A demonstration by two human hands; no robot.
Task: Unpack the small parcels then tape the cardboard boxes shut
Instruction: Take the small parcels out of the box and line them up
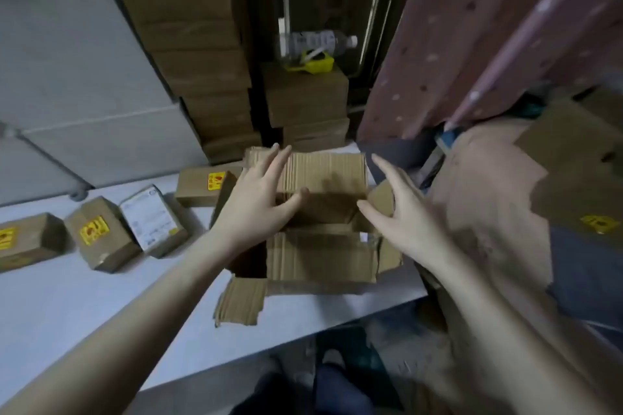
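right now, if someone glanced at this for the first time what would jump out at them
First, the open cardboard box at the table's near edge, with the left hand resting on its far flap and the right hand spread open at its right side. Next, the small parcels with yellow stickers lying to the left on the white table. Behind, a tall stack of brown boxes rises against the wall.

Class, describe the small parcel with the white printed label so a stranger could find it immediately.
Start at the white table and the open cardboard box under the person's hands. Left of it runs a row of small brown parcels. The white-labelled parcel is the only one faced with white paper; its neighbours carry yellow stickers.
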